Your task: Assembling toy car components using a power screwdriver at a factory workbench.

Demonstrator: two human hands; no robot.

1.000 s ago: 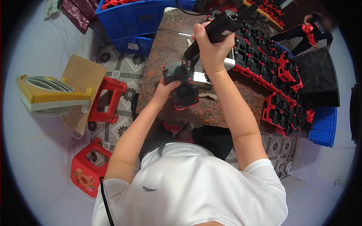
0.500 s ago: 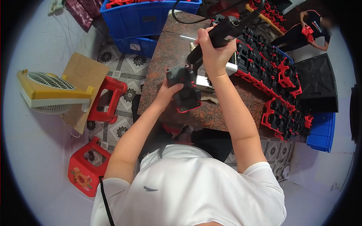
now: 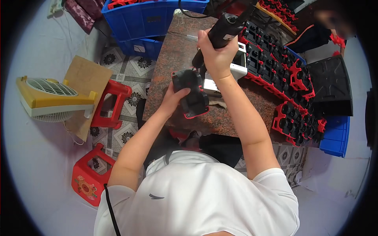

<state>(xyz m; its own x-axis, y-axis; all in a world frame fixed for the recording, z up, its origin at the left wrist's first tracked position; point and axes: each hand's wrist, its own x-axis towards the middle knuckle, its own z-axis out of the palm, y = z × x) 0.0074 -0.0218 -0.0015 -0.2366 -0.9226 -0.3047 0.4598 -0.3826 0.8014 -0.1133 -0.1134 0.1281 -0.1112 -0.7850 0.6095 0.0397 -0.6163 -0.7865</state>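
My left hand (image 3: pixel 173 96) is closed round a black-and-red plastic part (image 3: pixel 193 103), held above the stone tabletop (image 3: pixel 163 74) with the thumb on its top face. In my right hand (image 3: pixel 221 59) is a black electric screwdriver (image 3: pixel 225 33), tilted, its lower end by the far right corner of the part. I cannot make out whether its tip touches. Behind the part and my right wrist stands a white box-shaped device (image 3: pixel 239 67), partly covered.
Rows of black-and-red parts (image 3: pixel 267 65) fill the table's right side. Blue crates (image 3: pixel 153 21) stand beyond its far left edge. A yellow fan (image 3: pixel 51 92) and red stools (image 3: pixel 92 177) are on the left. Another person (image 3: pixel 315 37) is at the far right with a red part.
My right hand and the screwdriver have shifted a little left and towards me. The part in my left hand has barely moved. The other person has changed posture at the far right.
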